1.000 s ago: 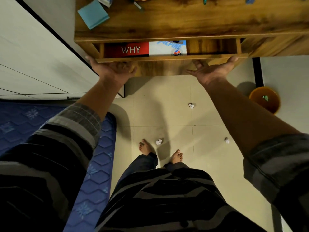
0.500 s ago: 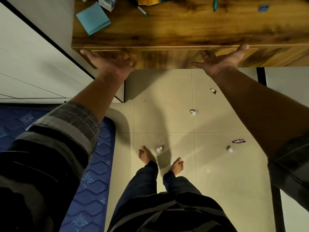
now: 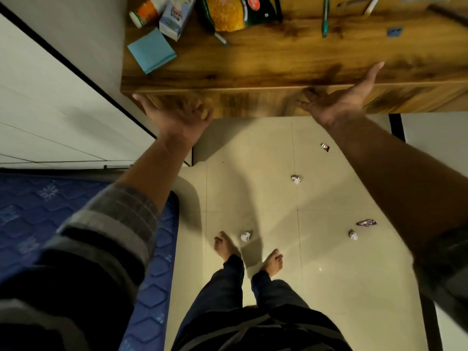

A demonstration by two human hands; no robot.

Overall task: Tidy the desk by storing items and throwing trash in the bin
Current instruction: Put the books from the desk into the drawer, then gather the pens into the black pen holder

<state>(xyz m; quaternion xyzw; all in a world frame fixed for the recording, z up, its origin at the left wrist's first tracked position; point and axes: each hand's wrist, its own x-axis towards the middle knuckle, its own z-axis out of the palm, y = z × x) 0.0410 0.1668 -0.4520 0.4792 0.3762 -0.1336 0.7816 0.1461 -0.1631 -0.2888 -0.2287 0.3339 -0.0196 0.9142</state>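
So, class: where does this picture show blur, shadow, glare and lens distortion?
Head view: left hand motion-blurred at the fingers; body shadow falls across the floor tiles; small glare spot on the tile; wide-angle lens bows the desk edge and the wall lines.

Wooden desk (image 3: 291, 59) with blue notepad (image 3: 152, 50), pen (image 3: 325, 17)

Wooden desk (image 3: 291, 62), drawer front flush (closed); blue notepad (image 3: 152, 50) flat at left; crumpled paper (image 3: 295, 179) on floor

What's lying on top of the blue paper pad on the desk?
Nothing lies on the blue paper pad. A white carton lies beside its far corner on the desk. Whatever is under the pad is covered.
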